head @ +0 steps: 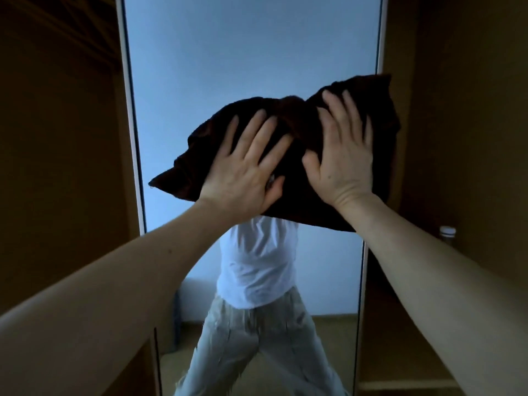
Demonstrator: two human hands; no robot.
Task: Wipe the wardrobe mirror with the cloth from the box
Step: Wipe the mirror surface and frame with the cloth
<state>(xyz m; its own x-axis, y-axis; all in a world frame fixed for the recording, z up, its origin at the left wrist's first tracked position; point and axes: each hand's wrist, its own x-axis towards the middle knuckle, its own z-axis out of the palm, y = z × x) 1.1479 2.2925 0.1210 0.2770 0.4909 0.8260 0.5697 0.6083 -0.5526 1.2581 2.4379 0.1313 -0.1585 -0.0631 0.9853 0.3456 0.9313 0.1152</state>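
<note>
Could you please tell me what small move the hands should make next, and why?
Probably slide the cloth down: the left hand and right hand press it flat against the mirror at mid height, reaching its right edge, with much bare glass below.

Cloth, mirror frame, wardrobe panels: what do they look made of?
Cloth: dark, soft matte fabric, maybe terry or microfibre; it bunches into folds under left hand and right hand. Mirror frame: thin smooth white strip, painted metal or plastic, cannot tell. Wardrobe panels: brown, matte, flat, likely wood or laminate; too dim for grain.
</note>
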